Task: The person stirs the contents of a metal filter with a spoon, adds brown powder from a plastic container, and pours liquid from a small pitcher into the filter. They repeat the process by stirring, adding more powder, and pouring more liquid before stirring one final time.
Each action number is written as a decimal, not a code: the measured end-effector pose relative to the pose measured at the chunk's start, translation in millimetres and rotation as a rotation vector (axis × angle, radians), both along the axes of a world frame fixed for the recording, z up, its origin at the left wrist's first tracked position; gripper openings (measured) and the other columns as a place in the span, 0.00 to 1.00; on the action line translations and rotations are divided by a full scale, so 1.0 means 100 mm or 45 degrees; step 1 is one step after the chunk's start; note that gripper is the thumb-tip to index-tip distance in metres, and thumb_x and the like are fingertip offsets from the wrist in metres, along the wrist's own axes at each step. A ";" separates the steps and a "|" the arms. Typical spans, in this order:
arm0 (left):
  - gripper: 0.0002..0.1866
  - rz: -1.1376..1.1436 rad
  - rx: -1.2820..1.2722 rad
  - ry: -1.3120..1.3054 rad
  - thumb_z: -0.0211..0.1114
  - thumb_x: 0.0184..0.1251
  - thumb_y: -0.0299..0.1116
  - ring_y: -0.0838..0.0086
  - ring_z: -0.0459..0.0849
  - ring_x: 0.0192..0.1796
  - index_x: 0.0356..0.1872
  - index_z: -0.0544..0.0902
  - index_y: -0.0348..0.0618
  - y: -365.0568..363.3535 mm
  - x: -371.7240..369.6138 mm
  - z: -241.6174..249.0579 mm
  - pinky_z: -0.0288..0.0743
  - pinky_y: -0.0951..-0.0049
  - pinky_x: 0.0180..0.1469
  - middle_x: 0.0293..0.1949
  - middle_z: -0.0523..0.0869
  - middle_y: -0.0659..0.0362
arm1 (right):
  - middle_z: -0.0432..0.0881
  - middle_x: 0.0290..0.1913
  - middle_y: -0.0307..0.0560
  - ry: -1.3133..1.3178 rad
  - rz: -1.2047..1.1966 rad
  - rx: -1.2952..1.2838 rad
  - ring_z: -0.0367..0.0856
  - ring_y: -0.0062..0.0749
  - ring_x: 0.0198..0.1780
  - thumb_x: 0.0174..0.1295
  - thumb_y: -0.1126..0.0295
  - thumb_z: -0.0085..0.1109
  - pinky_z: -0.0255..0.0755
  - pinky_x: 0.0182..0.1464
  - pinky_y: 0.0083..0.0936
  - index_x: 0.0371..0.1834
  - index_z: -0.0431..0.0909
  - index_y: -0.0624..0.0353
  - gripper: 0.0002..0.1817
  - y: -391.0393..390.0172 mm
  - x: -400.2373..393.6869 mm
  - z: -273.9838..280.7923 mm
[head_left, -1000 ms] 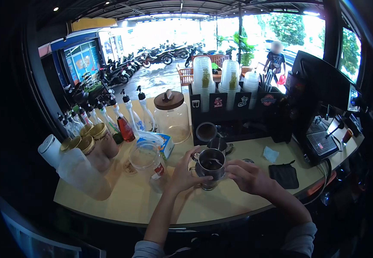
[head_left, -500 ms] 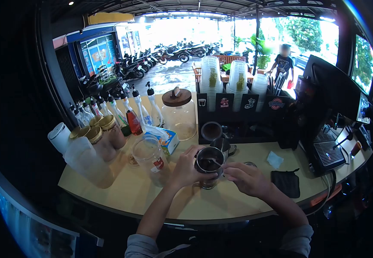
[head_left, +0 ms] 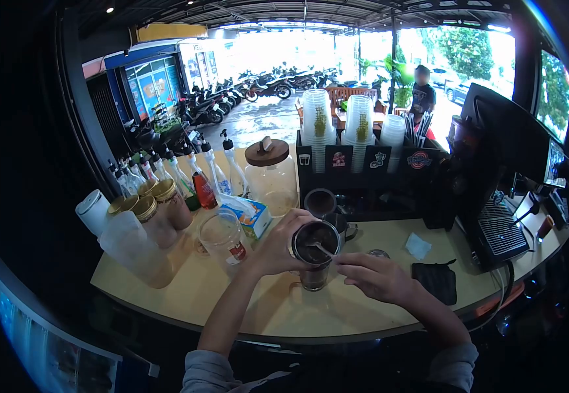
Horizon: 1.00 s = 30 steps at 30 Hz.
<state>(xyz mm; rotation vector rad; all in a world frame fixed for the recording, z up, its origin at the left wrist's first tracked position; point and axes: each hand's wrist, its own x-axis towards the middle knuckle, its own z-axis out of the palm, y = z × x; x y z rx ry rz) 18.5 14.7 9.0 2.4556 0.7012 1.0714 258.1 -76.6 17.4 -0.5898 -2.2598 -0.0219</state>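
My left hand (head_left: 281, 245) is wrapped round a cup with a shiny rim (head_left: 294, 243), its mouth facing up toward me and dark contents inside. Between the fingertips of my right hand (head_left: 379, 276) is the handle of a small spoon (head_left: 324, 248), whose bowl end dips into the cup. Just under the cup, a clear glass (head_left: 314, 280) stands on the counter, its upper part partly hidden. Behind the cup sits a metal pitcher (head_left: 342, 224). To the left of my hand stands a clear plastic jug (head_left: 220, 236) with a red label.
A tissue box (head_left: 254, 223), a lidded glass jar (head_left: 271, 180) and pump bottles (head_left: 204, 190) line the counter's left and back. Stacked plastic cups (head_left: 318, 118) rise from a black holder (head_left: 389, 180). At right lie a black cloth (head_left: 434, 283) and a coffee machine (head_left: 498, 226). A person (head_left: 423, 98) stands beyond.
The cup has shifted slightly left and tips a little more toward me, with the spoon still in it. More of the glass below shows. The person beyond has moved left.
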 end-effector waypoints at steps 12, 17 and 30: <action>0.42 -0.128 0.108 0.002 0.84 0.30 0.33 0.60 0.76 0.59 0.56 0.76 0.46 0.08 0.01 0.04 0.72 0.63 0.62 0.54 0.74 0.55 | 0.81 0.50 0.52 0.663 0.241 -0.789 0.81 0.29 0.51 0.69 0.79 0.51 0.78 0.53 0.28 0.49 0.70 0.64 0.08 0.14 0.02 0.08; 0.43 -0.100 0.115 0.040 0.85 0.28 0.32 0.60 0.76 0.60 0.57 0.76 0.46 0.06 -0.02 0.06 0.72 0.64 0.62 0.55 0.73 0.55 | 0.82 0.45 0.54 0.629 0.252 -0.906 0.81 0.27 0.51 0.72 0.78 0.44 0.76 0.52 0.27 0.49 0.66 0.65 0.06 0.32 0.12 0.27; 0.44 -0.078 0.117 0.067 0.84 0.28 0.31 0.59 0.75 0.60 0.57 0.75 0.48 0.03 -0.05 0.06 0.72 0.62 0.63 0.55 0.72 0.54 | 0.84 0.41 0.50 0.505 0.235 -0.958 0.83 0.24 0.44 0.73 0.77 0.42 0.77 0.47 0.23 0.47 0.66 0.64 0.04 0.46 0.02 0.39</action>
